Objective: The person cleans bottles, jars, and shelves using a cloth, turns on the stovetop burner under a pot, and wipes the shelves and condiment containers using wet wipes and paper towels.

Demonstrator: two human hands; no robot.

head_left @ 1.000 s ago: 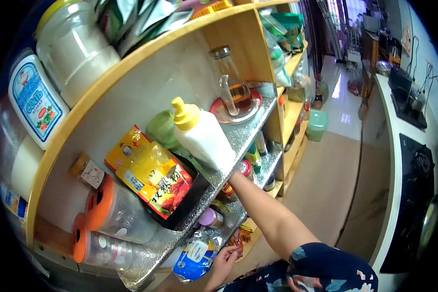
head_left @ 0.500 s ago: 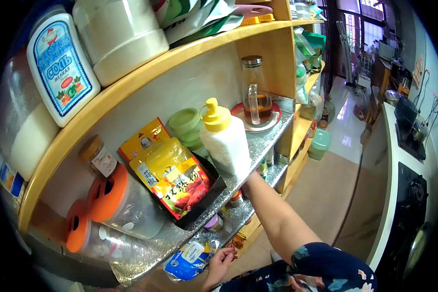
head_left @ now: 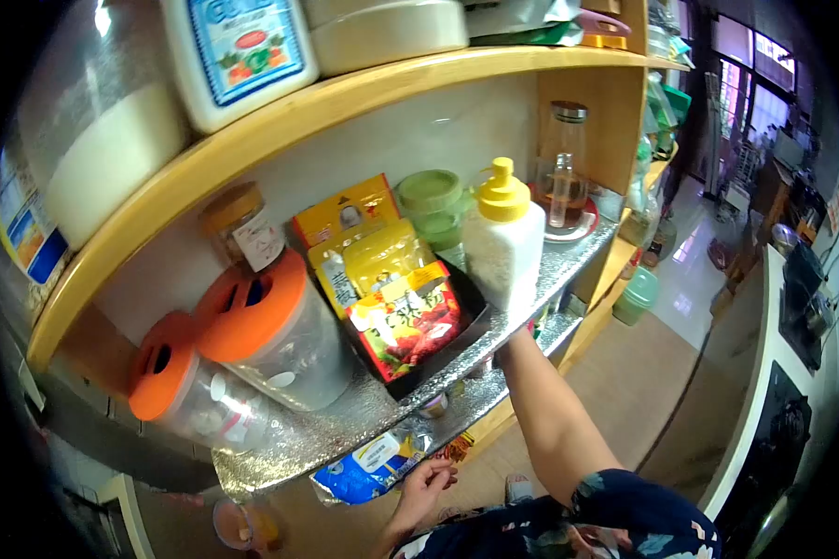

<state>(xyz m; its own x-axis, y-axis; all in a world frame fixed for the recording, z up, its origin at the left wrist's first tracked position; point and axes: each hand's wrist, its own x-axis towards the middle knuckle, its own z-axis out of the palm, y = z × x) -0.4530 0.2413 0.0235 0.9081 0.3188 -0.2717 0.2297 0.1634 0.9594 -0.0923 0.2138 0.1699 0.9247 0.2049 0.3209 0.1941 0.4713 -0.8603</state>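
My left hand (head_left: 426, 484) is low beside the lower shelf, next to a blue packet (head_left: 368, 469) with a white label. Its fingers are loosely bent and slightly apart, and I see nothing in them. My right forearm (head_left: 555, 410) reaches in beneath the foil-covered middle shelf (head_left: 298, 447); the hand itself is hidden there. Above that arm stands a white squeeze bottle (head_left: 503, 247) with a yellow cap. To its left, a black tray (head_left: 410, 380) holds red and yellow seasoning packets (head_left: 408, 321). A small jar (head_left: 435, 405) is partly visible on the lower shelf.
Orange-lidded plastic containers (head_left: 252, 307) and a brown-lidded jar (head_left: 242, 228) stand left. Green round containers (head_left: 431, 200) and a glass jug (head_left: 564, 177) are farther back. The wooden upper shelf (head_left: 345, 98) carries large jars. A counter with a stove (head_left: 774, 438) runs along the right.
The view has turned, so the shelf items appear farther right and the upper jars higher. My right arm still reaches under the middle shelf. My left hand stays near the blue packet.
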